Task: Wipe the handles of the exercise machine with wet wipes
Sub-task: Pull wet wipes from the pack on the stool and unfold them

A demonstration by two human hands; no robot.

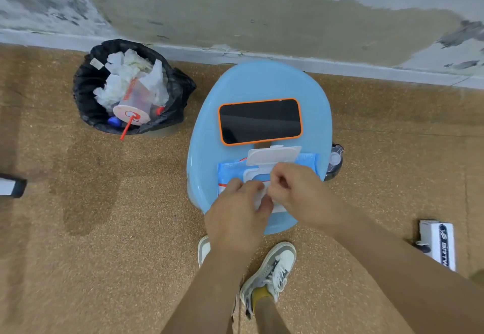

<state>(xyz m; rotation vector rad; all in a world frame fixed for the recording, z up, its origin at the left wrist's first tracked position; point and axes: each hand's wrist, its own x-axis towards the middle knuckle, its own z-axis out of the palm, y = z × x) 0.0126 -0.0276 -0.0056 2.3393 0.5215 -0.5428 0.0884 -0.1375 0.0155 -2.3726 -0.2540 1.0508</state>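
Two hands met over a blue wet wipes pack (pixel 306 160), white flip lid up, lying on a pale blue stool (pixel 262 82) beside a phone (pixel 259 121). The left hand (pixel 235 218) and right hand (pixel 296 189) pinched a white wipe (pixel 259 200), mostly hidden. Speckled brown floor (pixel 104 229), patchy wall (pixel 235 14), full bin (pixel 131 87).

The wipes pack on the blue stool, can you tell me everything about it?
The wipes pack is a soft blue packet lying flat on the blue stool, just below the phone. Its white plastic lid is flipped open. Both hands cover its near half; the right hand pinches a white wipe at the opening.
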